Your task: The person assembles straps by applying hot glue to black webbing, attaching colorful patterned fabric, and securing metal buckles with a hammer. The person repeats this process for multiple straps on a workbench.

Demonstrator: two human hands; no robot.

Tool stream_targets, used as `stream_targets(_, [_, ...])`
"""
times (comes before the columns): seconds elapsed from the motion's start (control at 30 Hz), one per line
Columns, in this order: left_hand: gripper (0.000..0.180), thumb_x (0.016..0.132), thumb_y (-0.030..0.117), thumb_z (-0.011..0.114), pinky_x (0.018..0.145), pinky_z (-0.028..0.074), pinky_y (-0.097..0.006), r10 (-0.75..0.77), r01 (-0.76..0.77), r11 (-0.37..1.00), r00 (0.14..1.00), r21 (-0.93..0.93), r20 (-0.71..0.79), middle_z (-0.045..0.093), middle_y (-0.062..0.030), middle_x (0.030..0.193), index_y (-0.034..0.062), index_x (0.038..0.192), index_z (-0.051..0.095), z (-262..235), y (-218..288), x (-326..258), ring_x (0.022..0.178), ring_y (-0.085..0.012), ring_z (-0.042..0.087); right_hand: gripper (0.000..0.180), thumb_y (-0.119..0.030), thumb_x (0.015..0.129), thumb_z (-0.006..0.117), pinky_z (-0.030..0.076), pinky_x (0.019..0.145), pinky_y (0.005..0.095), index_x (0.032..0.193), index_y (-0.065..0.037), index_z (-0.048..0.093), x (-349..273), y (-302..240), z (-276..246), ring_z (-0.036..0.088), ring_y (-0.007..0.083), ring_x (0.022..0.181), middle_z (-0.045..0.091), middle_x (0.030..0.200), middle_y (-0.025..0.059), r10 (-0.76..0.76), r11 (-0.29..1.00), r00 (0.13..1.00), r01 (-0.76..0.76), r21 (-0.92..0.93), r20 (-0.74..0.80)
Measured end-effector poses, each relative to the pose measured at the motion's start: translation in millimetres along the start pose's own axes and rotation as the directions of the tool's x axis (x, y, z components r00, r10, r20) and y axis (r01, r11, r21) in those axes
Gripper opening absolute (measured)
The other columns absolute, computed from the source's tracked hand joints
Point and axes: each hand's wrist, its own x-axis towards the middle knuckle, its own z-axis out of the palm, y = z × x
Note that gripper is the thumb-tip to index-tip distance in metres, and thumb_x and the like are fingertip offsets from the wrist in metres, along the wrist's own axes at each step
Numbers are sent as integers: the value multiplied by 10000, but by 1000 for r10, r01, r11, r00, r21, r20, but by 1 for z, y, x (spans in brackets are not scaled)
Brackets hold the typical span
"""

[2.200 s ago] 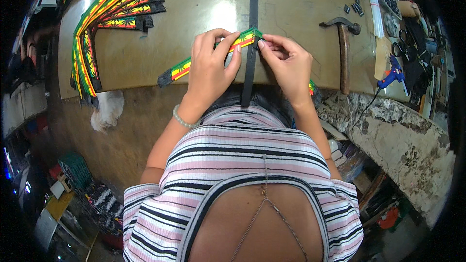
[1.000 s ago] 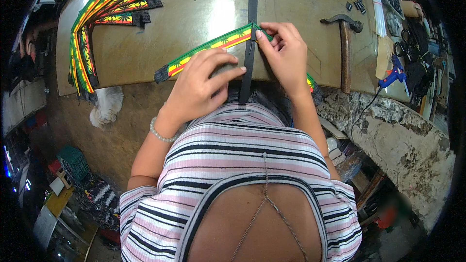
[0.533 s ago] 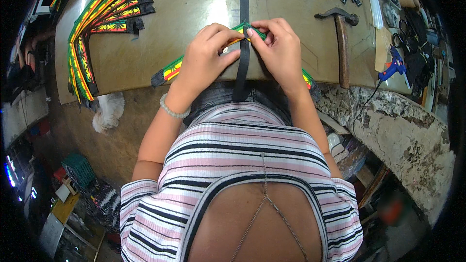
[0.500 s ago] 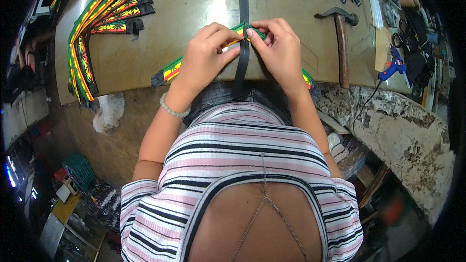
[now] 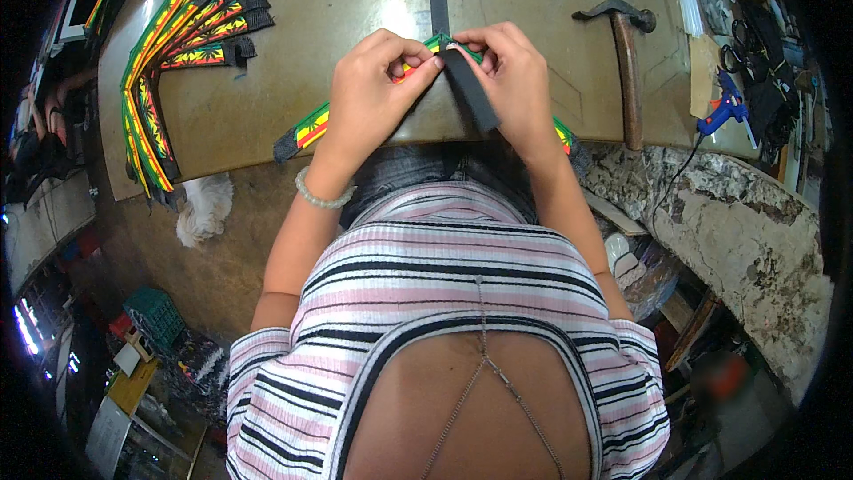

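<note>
Right now both hands are up at the near edge of the brown surface (image 5: 293, 116), wrists bent and fingers curled in. The left hand (image 5: 369, 93) and the right hand (image 5: 511, 80) meet fingertip to fingertip, both pinching a striped strap (image 5: 311, 127) of green, yellow and red where a black strap (image 5: 469, 93) crosses it. The black strap runs away up the surface and hangs down over the edge. The hands hide the middle of the striped strap; only its two ends peek out. A hammer (image 5: 626, 71) lies just beside the right hand. A pile of striped straps (image 5: 178, 44) sits far left.
</note>
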Motion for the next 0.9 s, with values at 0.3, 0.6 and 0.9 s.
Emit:
stream_targets(0.3, [316,744,237,867,599,455,-263,-16,17,993,1000,119,-11,585,-38,790,19,931,732,0,-2,10,649,-108,522,347,-152,864,768,442,635,206,1177,-27,685,17,3,-21,512,50,713,596,1008,20,77,992,956,-101,71,285])
stream_targets(0.6, [339,756,229,832,750,518,-383,-94,88,992,993,95,64,615,-136,857,-10,959,704,-2,2,10,788,-277,621,251,-220,848,771,473,604,313,913,17,720,75,10,-19,577,136,654,631,724,82,53,995,906,-84,55,421])
stream_targets(0.9, [305,820,214,773,756,509,-392,-45,40,998,995,51,92,575,-120,870,92,1098,739,-4,6,7,804,-293,599,297,-282,817,785,506,627,375,844,5,711,70,9,-9,661,273,685,676,773,151,7,989,973,28,-146,231])
